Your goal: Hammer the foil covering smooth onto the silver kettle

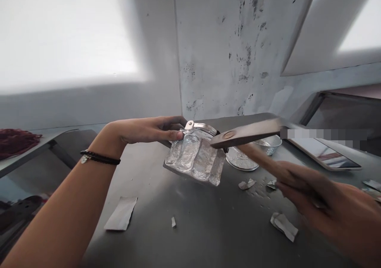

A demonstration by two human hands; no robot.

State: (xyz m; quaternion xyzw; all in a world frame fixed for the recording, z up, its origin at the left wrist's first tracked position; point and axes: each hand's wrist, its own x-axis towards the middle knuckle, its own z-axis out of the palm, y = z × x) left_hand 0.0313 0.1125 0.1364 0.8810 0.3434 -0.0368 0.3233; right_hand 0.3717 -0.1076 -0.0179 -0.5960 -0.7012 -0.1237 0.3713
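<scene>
A silvery metal vessel (195,157) with foil-like embossed sides and a curved metal handle is tilted above the grey table. My left hand (160,130) grips it at its upper left, thumb on the rim and the other fingers partly hidden behind. My right hand (321,200), blurred by motion, is closed round the wooden handle of a hammer (247,133). The hammer's head is at the vessel's upper right side; whether they touch I cannot tell. Behind the hammer, a round metal lid (242,159) and a shiny metal bowl (269,144) lie on the table.
Scraps of paper or foil (284,226) lie on the grey table (190,240), with a larger pale piece (121,213) at the left. A tablet (324,153) rests at the right. Dark red stringy material (18,141) sits on another surface at the far left. A stained wall stands behind.
</scene>
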